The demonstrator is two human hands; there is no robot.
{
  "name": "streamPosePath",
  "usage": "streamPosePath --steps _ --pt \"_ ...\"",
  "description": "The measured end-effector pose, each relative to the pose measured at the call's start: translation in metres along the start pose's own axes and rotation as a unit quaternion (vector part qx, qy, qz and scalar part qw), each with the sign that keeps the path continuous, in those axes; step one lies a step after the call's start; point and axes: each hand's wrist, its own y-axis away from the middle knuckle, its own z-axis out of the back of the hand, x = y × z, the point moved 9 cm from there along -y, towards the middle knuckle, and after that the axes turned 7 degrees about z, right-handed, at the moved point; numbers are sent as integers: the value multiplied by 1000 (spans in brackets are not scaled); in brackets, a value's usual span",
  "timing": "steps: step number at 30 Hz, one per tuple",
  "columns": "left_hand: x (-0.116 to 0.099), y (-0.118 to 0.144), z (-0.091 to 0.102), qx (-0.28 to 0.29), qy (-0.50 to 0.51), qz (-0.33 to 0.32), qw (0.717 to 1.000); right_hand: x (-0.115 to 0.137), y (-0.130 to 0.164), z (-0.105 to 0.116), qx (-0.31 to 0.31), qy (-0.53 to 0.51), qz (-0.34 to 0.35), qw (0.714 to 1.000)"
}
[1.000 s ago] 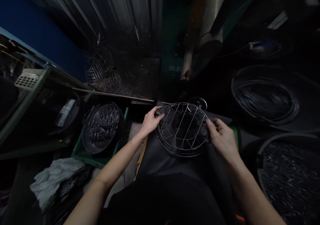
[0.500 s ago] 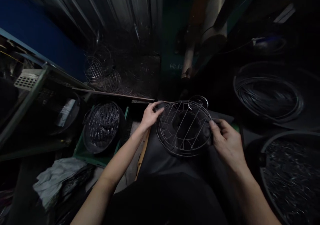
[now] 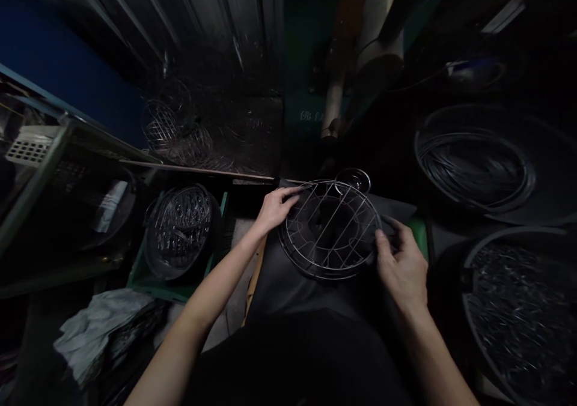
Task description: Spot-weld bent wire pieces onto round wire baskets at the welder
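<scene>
Far left, a tub of wire racks point(image 3: 180, 229) sits untouched. Left hand point(image 3: 273, 209) pinches the round wire rack point(image 3: 329, 229) at its left rim. Right hand point(image 3: 401, 262) has shifted lower, gripping the right rim; the rack now lies flatter on the dark bench point(image 3: 288, 286).

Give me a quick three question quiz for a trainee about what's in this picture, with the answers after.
1. True or false: both hands touch the round wire rack.
2. Which hand is at the rack's rim nearer the green crate: A) left hand B) right hand C) neither?
3. Fill in: the tub of dark, shiny small pieces sits on the person's ____ side.

Key
1. True: each hand has its grip on an opposite edge of the rim.
2. A
3. right
</scene>
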Motion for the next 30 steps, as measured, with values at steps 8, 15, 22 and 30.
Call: streamPosePath --steps 8,15,22,30 --pt "-16 3 -5 -1 -136 -58 989 2 -3 -5 60 40 101 992" --pt "-14 3 -6 12 -96 -68 993 -6 -5 -8 88 18 82 993" --pt "-6 5 -1 2 -44 -42 998 8 -3 5 23 -12 92 995" --pt "-11 5 2 -10 -54 -67 996 9 -3 2 19 27 117 993"
